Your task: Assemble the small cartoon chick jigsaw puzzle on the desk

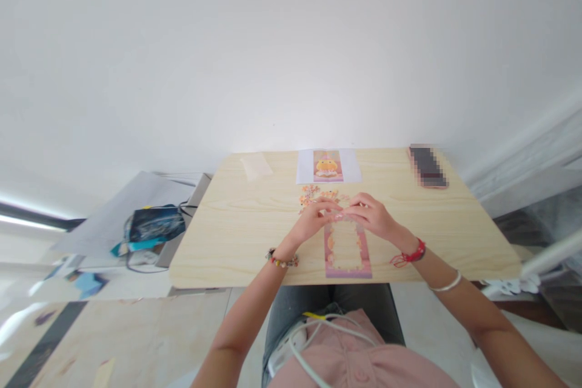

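My left hand point(313, 219) and my right hand point(371, 216) meet fingertip to fingertip over the top end of a long pink card with a decorated border point(346, 251), which lies flat on the wooden table point(236, 236). Both hands' fingers are pinched together; something small seems to be held between them, too small to name. Just beyond my hands lies a sheet of small orange stickers point(313, 194). Further back sits a white sheet with a yellow chick picture point(328, 165).
A blurred-out dark flat object point(427, 166) lies at the table's far right. A small translucent piece point(256, 165) lies at the far left. Left of the table stands a grey surface with a dark bag point(152, 224). White cables lie in my lap point(313, 330).
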`<state>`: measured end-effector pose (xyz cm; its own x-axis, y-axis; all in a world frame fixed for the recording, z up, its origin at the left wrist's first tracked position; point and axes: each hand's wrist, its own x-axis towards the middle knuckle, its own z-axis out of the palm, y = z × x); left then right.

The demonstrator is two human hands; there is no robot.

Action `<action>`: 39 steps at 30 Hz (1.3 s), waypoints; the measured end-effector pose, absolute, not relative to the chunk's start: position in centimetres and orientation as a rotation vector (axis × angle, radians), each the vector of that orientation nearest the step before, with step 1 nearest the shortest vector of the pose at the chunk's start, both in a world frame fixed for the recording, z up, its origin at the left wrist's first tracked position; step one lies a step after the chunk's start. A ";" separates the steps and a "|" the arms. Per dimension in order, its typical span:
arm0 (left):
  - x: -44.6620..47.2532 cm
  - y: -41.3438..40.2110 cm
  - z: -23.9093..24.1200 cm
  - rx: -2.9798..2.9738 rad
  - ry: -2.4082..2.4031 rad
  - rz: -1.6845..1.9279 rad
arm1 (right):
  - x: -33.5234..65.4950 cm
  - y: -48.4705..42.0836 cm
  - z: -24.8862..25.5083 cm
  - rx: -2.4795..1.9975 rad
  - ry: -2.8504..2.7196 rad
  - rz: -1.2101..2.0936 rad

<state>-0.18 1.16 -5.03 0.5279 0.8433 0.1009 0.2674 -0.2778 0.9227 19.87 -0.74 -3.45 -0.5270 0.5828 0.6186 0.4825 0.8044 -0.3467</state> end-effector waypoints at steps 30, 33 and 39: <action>0.1 -0.8 -4.7 1.873 0.949 1.056 | 19.3 -1.8 -2.4 -0.938 -2.177 0.423; 0.1 -0.8 -5.0 1.835 0.952 1.079 | 19.0 -1.8 -2.6 -0.992 -2.163 0.407; -0.2 -0.8 -4.9 1.884 0.970 1.067 | 18.7 -1.7 -2.6 -0.994 -2.180 0.398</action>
